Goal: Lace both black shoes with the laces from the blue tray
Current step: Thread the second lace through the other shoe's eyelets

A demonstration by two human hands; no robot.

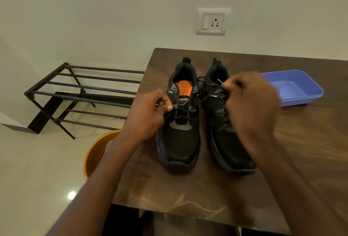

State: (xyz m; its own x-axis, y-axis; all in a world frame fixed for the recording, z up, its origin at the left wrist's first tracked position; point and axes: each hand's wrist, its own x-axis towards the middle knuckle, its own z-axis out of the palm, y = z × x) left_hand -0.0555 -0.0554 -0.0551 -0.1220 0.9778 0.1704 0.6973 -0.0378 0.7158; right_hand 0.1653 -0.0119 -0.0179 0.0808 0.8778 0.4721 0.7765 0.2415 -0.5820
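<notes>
From the head view, two black shoes stand side by side mid-table, the left shoe (178, 122) partly laced; the left hand (148, 111) pinches one end of its lace (199, 102), and the blurred right hand (250, 104) pinches the other end over the right shoe (226, 122). The blue tray (293, 88) at the table's (188, 194) right edge looks empty, so this seems the second lace. Next: thread a tip through the next eyelet up and pull both ends even.

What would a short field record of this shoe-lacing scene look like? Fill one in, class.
surface: wooden table
left shoe: partly laced, orange insole showing
right shoe: beside it, lace state partly hidden
left hand: pinches one end of the lace
right hand: pinches the other end, blurred
tray: blue, no laces in it
floor: rack, orange bucket
</notes>
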